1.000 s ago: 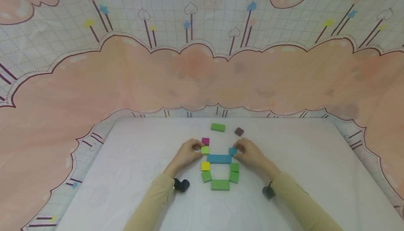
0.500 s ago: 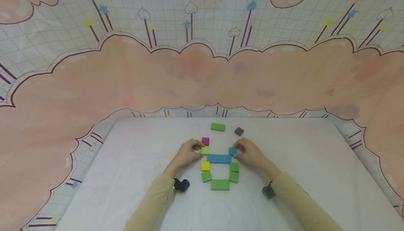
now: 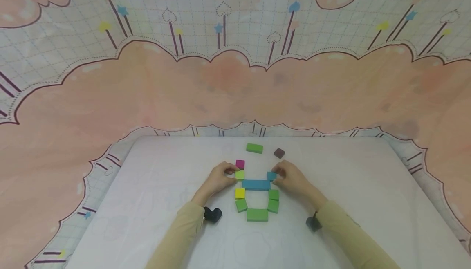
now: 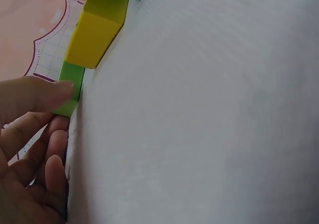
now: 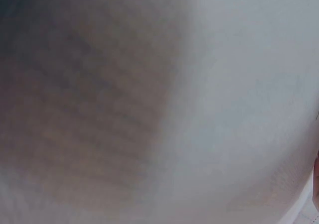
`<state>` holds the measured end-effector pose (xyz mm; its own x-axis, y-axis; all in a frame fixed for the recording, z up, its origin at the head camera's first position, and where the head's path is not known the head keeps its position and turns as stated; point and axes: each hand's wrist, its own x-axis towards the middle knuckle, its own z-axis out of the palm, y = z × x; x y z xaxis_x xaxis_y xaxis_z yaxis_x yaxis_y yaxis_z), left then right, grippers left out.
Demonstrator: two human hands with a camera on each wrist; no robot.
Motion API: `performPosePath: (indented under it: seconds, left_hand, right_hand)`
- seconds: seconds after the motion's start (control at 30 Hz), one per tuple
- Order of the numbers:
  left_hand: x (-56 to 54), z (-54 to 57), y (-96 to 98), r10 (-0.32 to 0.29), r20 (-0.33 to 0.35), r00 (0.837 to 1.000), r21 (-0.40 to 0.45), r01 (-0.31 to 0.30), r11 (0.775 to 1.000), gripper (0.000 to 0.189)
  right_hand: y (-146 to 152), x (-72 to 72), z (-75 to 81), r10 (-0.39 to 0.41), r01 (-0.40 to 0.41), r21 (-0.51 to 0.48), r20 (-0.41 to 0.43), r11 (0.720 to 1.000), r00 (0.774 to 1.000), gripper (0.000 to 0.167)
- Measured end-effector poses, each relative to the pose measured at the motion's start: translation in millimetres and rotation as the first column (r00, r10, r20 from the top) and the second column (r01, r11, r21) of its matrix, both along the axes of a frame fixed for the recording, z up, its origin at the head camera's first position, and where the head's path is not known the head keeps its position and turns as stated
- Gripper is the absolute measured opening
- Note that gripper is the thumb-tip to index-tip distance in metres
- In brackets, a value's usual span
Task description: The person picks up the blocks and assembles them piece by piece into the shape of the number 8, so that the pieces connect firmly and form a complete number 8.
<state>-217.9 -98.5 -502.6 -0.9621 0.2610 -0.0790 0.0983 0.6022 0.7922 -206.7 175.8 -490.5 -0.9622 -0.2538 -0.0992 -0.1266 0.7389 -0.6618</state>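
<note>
In the head view my left hand point(image 3: 218, 178) pinches a small lime-green block point(image 3: 240, 175) between thumb and fingers. The left wrist view also has the thumb on this green block point(image 4: 71, 77), a yellow block point(image 4: 97, 30) beyond it. Opposite, my right hand point(image 3: 293, 179) holds a small blue block point(image 3: 271, 175), fingers on its right side. Between them lies a long blue block point(image 3: 256, 185), close to both small blocks. A magenta block point(image 3: 240, 164) sits just behind the lime-green one. Only a sliver of hand shows at the right wrist view's edge.
Nearer the person, a yellow block point(image 3: 240, 193), several green blocks and a wide green block point(image 3: 257, 215) form a U below the long blue one. Farther back lie a green block point(image 3: 254, 148) and a dark brown block point(image 3: 279, 153). All rest on a white table point(image 3: 162, 167).
</note>
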Motion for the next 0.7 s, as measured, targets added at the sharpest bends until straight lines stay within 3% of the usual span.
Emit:
performPosePath:
  seconds: [0.5,0.7]
  left_hand:
    - [-2.3,1.3,-1.6,-0.014,0.035,0.999,0.017,0.013,1.0,0.031]
    - [-2.9,-1.2,-1.5,-0.005,0.037,0.999,0.012,0.005,1.0,0.032]
  right_hand:
    - [-1.5,1.7,3.7,0.048,-0.048,0.059,-0.007,0.997,0.999,0.037]
    - [3.6,1.2,5.2,0.023,-0.023,0.006,0.067,1.0,0.998,0.044]
